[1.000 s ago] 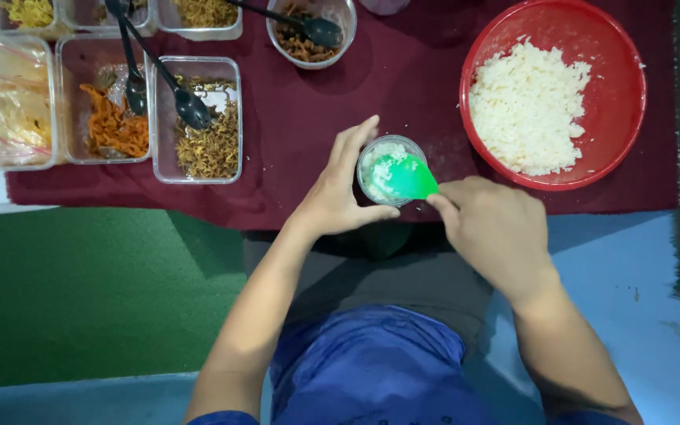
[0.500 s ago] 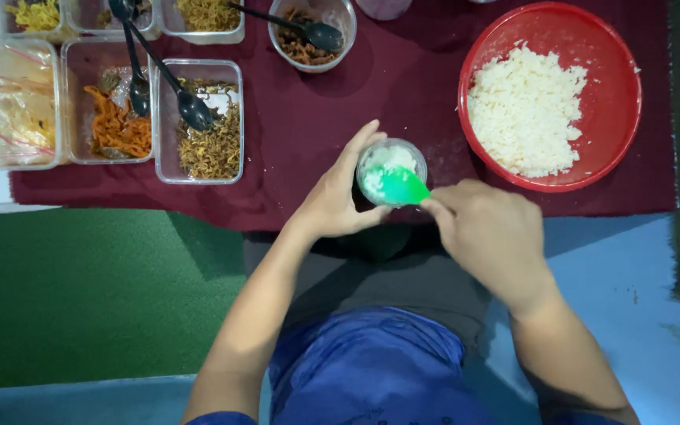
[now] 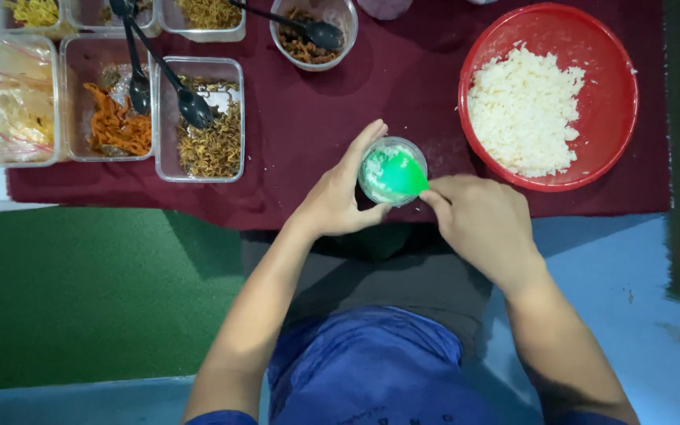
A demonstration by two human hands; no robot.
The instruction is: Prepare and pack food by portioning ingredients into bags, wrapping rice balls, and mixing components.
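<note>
Head camera looks straight down on your two hands meeting over a small clear plastic cup [image 3: 373,179] that stands on the dark red cloth [image 3: 403,94], near its front edge. Your left hand [image 3: 338,197] wraps the cup from the left, thumb along the near side and fingers up the far side, so it is grasping the cup. Your right hand [image 3: 483,220] is closed around the handle of a bright green spoon [image 3: 403,175], whose blade lies inside the cup mouth, pressed on white rice.

Rice already shows in the cup, below and around the spoon blade; how full it is you cannot tell from above. It looks as if packing is under way and not finished, since the spoon is in the cup.

Just to the right and farther off sits a big red round bowl [image 3: 615,102] holding a heap of cooked white rice [image 3: 525,106], well within reach of your right hand. At far left stand clear rectangular tubs [image 3: 198,71] of shredded toppings with black spoons [image 3: 190,102] resting in them, apart from both hands.
</note>
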